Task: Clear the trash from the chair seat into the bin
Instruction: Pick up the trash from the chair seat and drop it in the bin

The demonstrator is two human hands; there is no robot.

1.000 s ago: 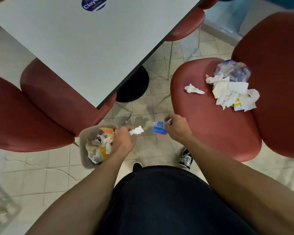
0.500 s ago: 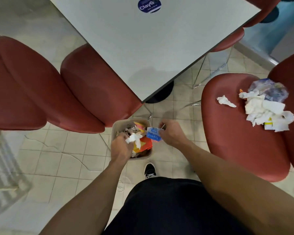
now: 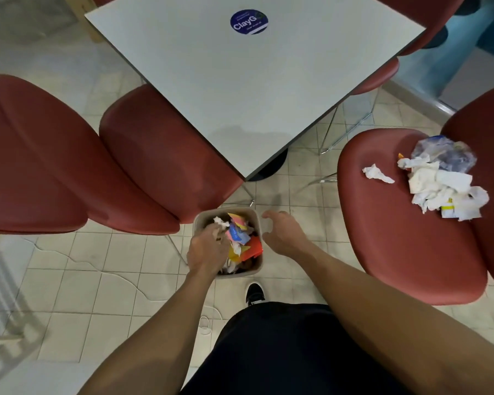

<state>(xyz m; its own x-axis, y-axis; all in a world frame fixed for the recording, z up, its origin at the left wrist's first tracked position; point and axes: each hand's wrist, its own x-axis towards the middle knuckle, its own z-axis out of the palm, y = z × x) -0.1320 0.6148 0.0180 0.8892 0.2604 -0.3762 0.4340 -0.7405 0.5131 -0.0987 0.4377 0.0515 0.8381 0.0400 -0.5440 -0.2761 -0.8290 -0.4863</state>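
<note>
Sitting on the floor by the table [image 3: 240, 89] corner, bin [image 3: 255, 220] holds crumpled tissue, blue packet [image 3: 236, 233], orange and yellow wrappers. Left hand [image 3: 207, 249] over bin, fingers down in it, grasp unclear. Right hand [image 3: 283, 232] beside bin, spread, empty. Trash [image 3: 439, 183] piled on chair seat [image 3: 397, 238] right of bin: white tissues, clear bag; one tissue [image 3: 377, 173] apart.

The bin [image 3: 254, 216] is hemmed in at its far side by the table [image 3: 240, 89] corner and at its left by a red chair [image 3: 154, 166]. Open tiled floor [image 3: 303, 201] is left at its right, up to the littered chair seat [image 3: 397, 238].
</note>
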